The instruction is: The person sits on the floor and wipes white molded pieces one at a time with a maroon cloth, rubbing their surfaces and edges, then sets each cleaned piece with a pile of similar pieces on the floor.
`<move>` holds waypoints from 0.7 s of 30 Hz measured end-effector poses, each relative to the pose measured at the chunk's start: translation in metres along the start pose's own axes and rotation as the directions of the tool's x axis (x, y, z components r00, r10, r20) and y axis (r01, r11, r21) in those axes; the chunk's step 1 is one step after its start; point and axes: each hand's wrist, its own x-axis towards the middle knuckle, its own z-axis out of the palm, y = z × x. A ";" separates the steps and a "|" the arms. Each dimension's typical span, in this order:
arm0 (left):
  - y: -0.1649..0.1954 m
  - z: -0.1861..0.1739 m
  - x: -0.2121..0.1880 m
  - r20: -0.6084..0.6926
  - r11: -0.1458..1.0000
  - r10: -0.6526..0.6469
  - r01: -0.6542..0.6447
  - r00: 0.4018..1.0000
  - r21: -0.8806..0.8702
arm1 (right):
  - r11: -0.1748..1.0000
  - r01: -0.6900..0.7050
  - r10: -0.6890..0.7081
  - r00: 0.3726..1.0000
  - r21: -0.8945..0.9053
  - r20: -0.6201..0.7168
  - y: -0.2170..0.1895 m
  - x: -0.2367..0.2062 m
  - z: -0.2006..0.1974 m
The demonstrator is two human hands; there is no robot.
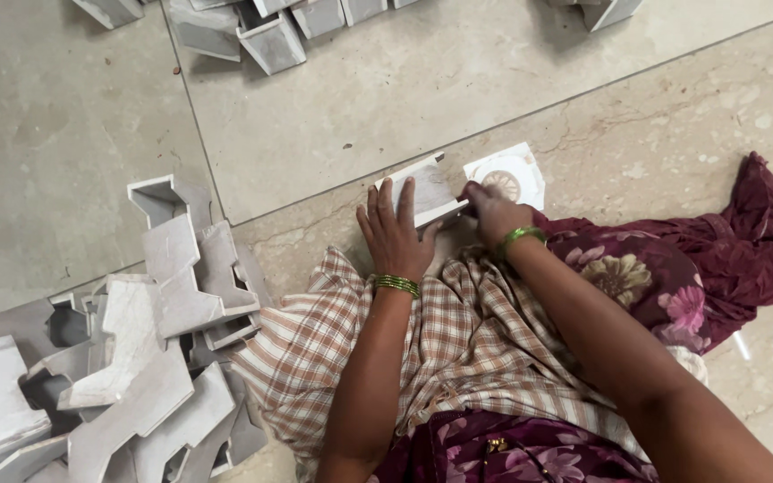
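A grey channel-shaped piece (428, 190) lies on the stone floor in front of me. My left hand (394, 234) rests flat on its near left end, fingers spread, with green bangles at the wrist. My right hand (494, 215) is closed around a dark red cloth (472, 190) pressed against the piece's right end. A white square tile with a round pattern (508, 173) lies just behind my right hand.
A heap of grey angled channel pieces (136, 349) fills the floor at my left. More of them (266, 31) lie along the top edge. A checked cloth (458, 344) covers my lap, and maroon flowered fabric (717, 250) spreads to the right.
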 end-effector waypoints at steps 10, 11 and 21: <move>0.004 -0.004 0.000 0.042 1.000 -0.018 0.018 0.999 -0.009 | 0.977 -0.018 0.038 0.995 -0.214 0.091 0.005 0.019 0.019; 0.003 -0.005 0.001 0.032 0.998 0.008 -0.006 0.999 -0.058 | 0.988 -0.108 0.109 0.994 -0.110 -0.004 0.009 0.021 0.016; 0.010 0.014 -0.002 -0.095 0.818 -0.252 0.159 0.963 -0.552 | 0.849 0.525 -0.402 0.576 -0.055 -0.712 0.021 -0.005 -0.084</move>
